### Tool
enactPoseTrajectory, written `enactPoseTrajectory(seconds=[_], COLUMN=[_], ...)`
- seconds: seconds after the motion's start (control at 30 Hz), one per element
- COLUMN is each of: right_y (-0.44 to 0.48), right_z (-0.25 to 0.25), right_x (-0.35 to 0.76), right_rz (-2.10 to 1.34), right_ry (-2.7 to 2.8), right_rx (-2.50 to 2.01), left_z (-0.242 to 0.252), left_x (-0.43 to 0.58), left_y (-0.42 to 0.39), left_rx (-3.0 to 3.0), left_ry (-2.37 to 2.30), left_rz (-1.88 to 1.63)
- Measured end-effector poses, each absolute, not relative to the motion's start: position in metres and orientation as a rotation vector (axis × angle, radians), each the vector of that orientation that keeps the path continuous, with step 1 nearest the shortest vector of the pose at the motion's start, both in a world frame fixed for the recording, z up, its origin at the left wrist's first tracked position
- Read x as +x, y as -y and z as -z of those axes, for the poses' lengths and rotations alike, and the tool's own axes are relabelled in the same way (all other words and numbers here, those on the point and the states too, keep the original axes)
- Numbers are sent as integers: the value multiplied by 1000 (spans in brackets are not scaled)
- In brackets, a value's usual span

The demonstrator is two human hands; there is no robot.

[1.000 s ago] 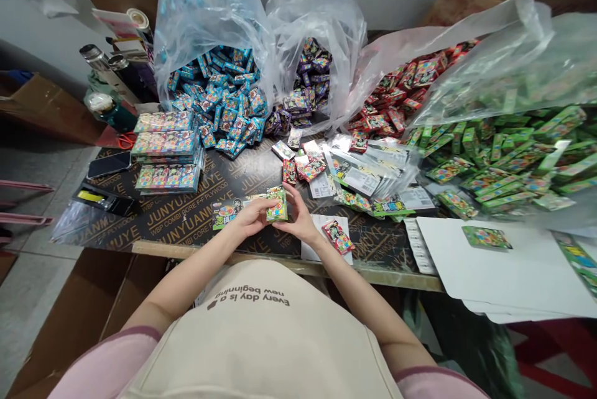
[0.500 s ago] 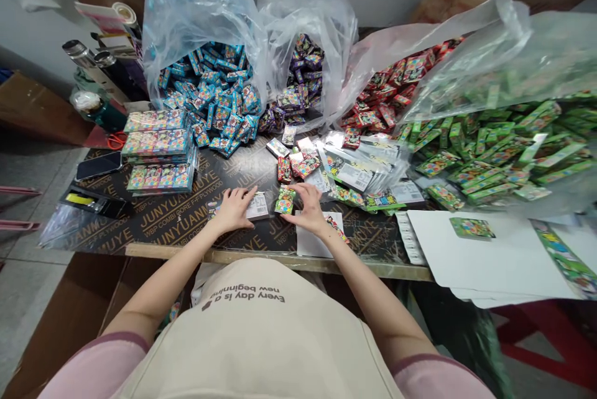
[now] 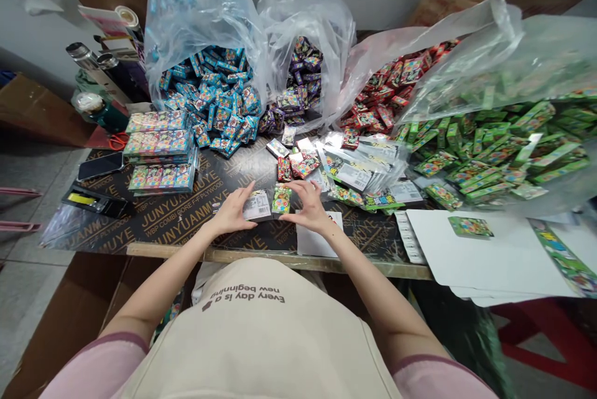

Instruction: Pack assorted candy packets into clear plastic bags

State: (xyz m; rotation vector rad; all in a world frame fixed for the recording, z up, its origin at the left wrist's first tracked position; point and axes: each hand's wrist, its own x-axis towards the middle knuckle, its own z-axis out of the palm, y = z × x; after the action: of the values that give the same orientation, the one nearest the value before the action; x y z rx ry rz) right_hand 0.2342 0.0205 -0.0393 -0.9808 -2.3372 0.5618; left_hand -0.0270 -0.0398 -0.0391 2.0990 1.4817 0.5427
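Observation:
My left hand (image 3: 236, 209) grips a flat white-and-grey pack with a barcode (image 3: 257, 205), thumb along the near edge and fingers over the far side. Part of that pack is hidden beneath the palm. Between the thumb and fingers of my right hand (image 3: 308, 206) is a small green printed box (image 3: 282, 198), lying on the table close against the pack's right end. Just beyond are a few small red boxes (image 3: 306, 165). A white sheet (image 3: 317, 240) lies partly under my right wrist.
Plastic bags of blue boxes (image 3: 226, 100), purple boxes (image 3: 303, 76), red boxes (image 3: 396, 79) and green boxes (image 3: 494, 150) line the back. Stacked wrapped packs (image 3: 161, 178), a phone (image 3: 100, 166) and a tape dispenser (image 3: 96, 200) lie left. Clear sleeves (image 3: 364, 163) and white card (image 3: 489, 262) sit right.
My right hand has shifted the green box slightly left. The barcode pack has slid a little right under my left hand, so the gap between the two has closed.

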Motion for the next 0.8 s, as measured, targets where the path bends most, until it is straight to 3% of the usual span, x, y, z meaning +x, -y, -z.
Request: enactPoseTrajectory(seconds=[0.2, 0.37, 0.5, 0.8], right_y=[-23, -14, -7, -16], right_z=[29, 22, 18, 11], right_x=[225, 190, 153, 145], right_rz=[-913, -1217, -1460, -1610], right_ry=[2316, 1462, 900, 709], right_rx=[-760, -1010, -1091, -1143], left_z=[32, 30, 37, 27], left_x=[-16, 7, 31, 49], left_y=[41, 34, 29, 27], left_rx=[2055, 1534, 848, 136], left_ry=[-1434, -1699, -1381, -1103], left_rz=[-648, -1188, -1504, -1507])
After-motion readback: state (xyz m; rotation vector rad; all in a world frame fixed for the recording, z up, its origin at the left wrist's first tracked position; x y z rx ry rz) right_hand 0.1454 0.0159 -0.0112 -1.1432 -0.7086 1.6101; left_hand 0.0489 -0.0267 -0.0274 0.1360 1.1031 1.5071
